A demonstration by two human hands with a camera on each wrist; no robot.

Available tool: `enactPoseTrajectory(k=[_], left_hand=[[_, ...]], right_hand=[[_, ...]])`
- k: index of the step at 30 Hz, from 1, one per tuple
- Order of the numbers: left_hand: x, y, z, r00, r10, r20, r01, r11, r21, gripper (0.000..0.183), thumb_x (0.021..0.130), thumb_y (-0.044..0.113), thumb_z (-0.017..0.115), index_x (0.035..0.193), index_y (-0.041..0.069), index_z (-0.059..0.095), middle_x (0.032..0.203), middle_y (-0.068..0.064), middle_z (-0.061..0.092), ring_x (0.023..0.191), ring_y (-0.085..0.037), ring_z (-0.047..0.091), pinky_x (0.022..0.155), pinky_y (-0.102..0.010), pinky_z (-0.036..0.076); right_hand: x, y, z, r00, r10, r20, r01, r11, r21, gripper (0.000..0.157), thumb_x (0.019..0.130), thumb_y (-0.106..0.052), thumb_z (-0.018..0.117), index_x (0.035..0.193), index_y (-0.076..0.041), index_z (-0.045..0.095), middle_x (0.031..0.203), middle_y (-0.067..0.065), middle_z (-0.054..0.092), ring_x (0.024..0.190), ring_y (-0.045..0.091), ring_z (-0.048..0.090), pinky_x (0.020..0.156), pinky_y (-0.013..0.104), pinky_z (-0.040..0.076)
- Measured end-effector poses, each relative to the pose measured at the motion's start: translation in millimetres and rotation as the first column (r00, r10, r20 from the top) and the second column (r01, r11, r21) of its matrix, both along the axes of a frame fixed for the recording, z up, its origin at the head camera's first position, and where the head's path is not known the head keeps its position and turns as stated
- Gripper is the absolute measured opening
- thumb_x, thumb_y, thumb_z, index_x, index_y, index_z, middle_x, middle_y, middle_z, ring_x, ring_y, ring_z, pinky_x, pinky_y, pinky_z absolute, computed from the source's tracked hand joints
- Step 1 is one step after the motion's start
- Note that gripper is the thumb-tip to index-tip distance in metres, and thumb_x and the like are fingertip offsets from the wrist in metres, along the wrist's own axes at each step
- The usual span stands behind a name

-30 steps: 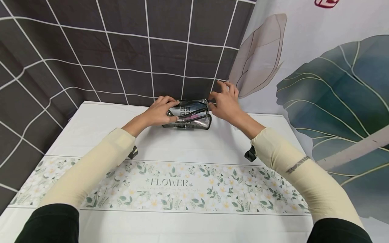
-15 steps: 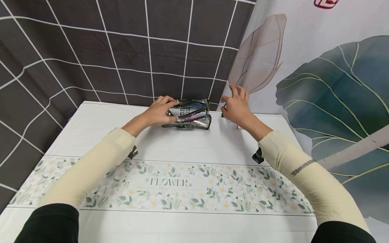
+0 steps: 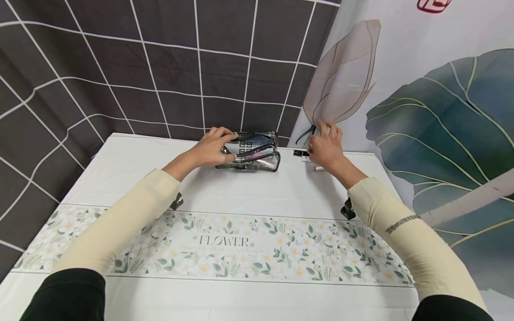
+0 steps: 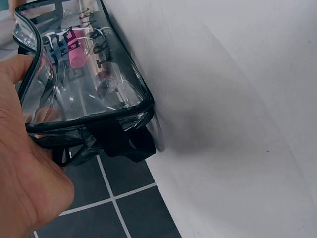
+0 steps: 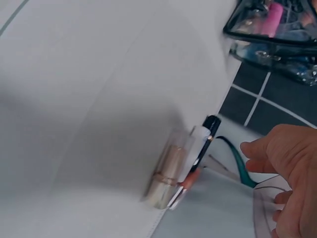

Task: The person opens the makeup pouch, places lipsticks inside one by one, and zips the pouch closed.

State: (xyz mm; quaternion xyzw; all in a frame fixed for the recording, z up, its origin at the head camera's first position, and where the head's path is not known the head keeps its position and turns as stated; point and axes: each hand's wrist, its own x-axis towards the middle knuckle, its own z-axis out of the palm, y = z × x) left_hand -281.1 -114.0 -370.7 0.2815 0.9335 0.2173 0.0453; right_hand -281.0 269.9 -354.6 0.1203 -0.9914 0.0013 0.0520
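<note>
My left hand (image 3: pixel 212 148) grips the left end of a clear zip pouch (image 3: pixel 250 166) with black trim, thumb on its front edge and fingers on its back edge. The pouch's mouth gapes. Through its clear wall in the left wrist view show a pink tube (image 4: pixel 77 52) and other slim items. Over the table's back right edge, my right hand (image 3: pixel 327 147) has loosely bent fingers with nothing between them. Just beside it lie a clear beige-filled tube (image 5: pixel 168 173), a white tube (image 5: pixel 195 146) and a black-capped stick (image 5: pixel 207 139).
Behind the white table (image 3: pixel 241 196) hangs a dark gridded cloth (image 3: pixel 160 67), and at the right a white leaf-print curtain (image 3: pixel 349 80). A floral "FLOWER" band (image 3: pixel 225 263) crosses the table in front of the pouch.
My right hand has moved right, away from the pouch's right end, to above the small tubes, more of which now show. The left hand and the pouch have stayed put.
</note>
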Motion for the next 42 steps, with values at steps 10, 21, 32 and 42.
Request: enactPoseTrajectory(k=[10, 21, 32, 42], left_hand=[[1.7, 1, 1.4, 1.000, 0.004, 0.014, -0.004, 1.000, 0.001, 0.080, 0.104, 0.041, 0.064, 0.174, 0.007, 0.044, 0.172, -0.020, 0.041, 0.158, -0.042, 0.034, 0.135, -0.066, 0.026], [-0.5, 0, 0.5, 1.000, -0.001, 0.008, 0.001, 1.000, -0.004, 0.079, 0.106, 0.041, 0.063, 0.174, 0.007, 0.044, 0.172, -0.020, 0.041, 0.157, -0.042, 0.035, 0.134, -0.066, 0.027], [2.0, 0, 1.2, 1.000, -0.004, 0.005, 0.004, 1.000, -0.003, 0.080, 0.104, 0.041, 0.065, 0.173, 0.007, 0.045, 0.171, -0.020, 0.042, 0.157, -0.042, 0.035, 0.135, -0.066, 0.026], [2.5, 0, 1.1, 1.000, 0.002, 0.009, -0.002, 1.000, -0.009, 0.080, 0.104, 0.042, 0.064, 0.174, 0.008, 0.044, 0.172, -0.019, 0.042, 0.157, -0.040, 0.036, 0.135, -0.066, 0.027]], right_hand=[[4.6, 17, -14.4, 0.999, 0.023, 0.025, -0.023, 0.999, 0.026, 0.026, 0.101, -0.007, 0.071, 0.125, 0.001, 0.079, 0.179, 0.035, 0.028, 0.164, 0.060, 0.022, 0.132, 0.076, 0.019], [9.2, 40, -19.6, 0.989, -0.027, 0.143, 0.010, 0.993, 0.119, 0.053, 0.102, -0.024, 0.082, 0.149, -0.002, 0.072, 0.173, 0.036, 0.037, 0.161, 0.061, 0.025, 0.132, 0.077, 0.020], [15.2, 59, -17.1, 0.975, -0.038, 0.220, 0.010, 0.992, 0.127, 0.040, 0.101, -0.013, 0.075, 0.139, -0.002, 0.077, 0.172, 0.039, 0.037, 0.158, 0.063, 0.027, 0.129, 0.078, 0.021], [17.9, 67, -24.9, 0.976, -0.049, 0.214, 0.019, 0.990, 0.136, 0.042, 0.097, -0.006, 0.072, 0.139, -0.002, 0.075, 0.172, 0.042, 0.034, 0.158, 0.067, 0.026, 0.128, 0.080, 0.022]])
